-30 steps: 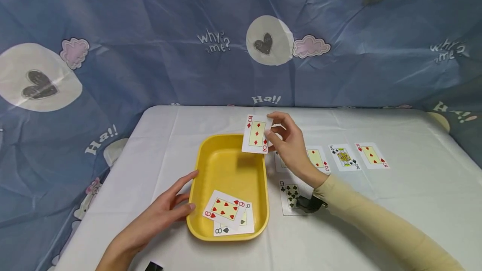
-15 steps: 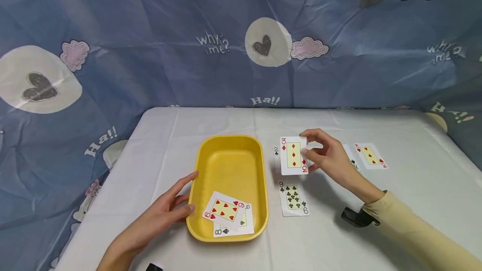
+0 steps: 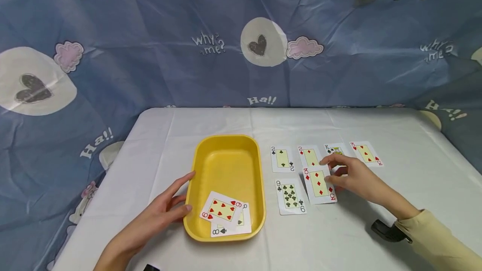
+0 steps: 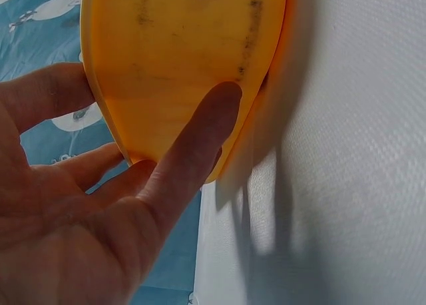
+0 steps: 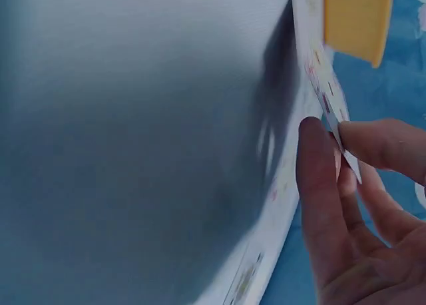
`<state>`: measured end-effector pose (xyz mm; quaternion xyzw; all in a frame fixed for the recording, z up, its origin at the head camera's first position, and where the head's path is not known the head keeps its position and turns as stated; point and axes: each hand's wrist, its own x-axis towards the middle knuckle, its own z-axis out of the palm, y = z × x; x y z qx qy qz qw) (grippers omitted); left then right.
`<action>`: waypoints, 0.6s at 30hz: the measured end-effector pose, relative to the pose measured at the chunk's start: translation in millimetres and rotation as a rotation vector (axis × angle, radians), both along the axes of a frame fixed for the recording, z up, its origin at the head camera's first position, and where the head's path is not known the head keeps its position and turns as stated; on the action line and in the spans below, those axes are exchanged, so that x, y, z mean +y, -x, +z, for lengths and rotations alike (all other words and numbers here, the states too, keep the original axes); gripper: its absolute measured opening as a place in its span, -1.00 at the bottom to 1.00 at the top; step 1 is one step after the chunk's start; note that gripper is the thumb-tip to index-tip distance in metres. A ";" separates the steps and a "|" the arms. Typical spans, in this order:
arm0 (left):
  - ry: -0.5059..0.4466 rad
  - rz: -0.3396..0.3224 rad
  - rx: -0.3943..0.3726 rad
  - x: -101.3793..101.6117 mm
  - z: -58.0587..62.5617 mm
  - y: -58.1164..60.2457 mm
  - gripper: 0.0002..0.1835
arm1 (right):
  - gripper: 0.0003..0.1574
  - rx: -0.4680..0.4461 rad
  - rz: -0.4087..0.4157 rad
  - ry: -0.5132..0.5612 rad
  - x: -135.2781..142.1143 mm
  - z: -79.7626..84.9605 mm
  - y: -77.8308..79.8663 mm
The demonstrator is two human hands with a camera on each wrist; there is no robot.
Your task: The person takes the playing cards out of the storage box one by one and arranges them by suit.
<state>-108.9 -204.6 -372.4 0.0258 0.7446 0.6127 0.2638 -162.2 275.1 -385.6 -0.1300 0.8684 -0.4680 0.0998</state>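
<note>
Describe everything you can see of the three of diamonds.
The three of diamonds is a thin, flat, white playing card, seemingly paper or plastic. Its pale yellow panel bears three red diamonds in a column, with a red 3 and diamond at two opposite corners. Tilted, its face shows to the head camera. The right hand pinches its right edge, partly covering it. It lies right of the nine of clubs. Whether its lower edge touches the white cloth is unclear.
</note>
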 end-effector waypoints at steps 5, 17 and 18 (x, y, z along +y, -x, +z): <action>-0.008 -0.012 0.011 -2.2 -0.7 0.1 -0.22 | -0.55 0.049 0.000 -0.165 5.4 -4.8 -5.2; -0.009 -0.009 0.006 -0.9 -1.6 0.1 -0.21 | -0.61 0.133 0.028 -0.343 5.4 -8.7 -8.1; -0.012 -0.012 0.007 -1.0 -1.4 0.2 -0.21 | -0.61 0.148 0.030 -0.352 5.4 -9.5 -7.7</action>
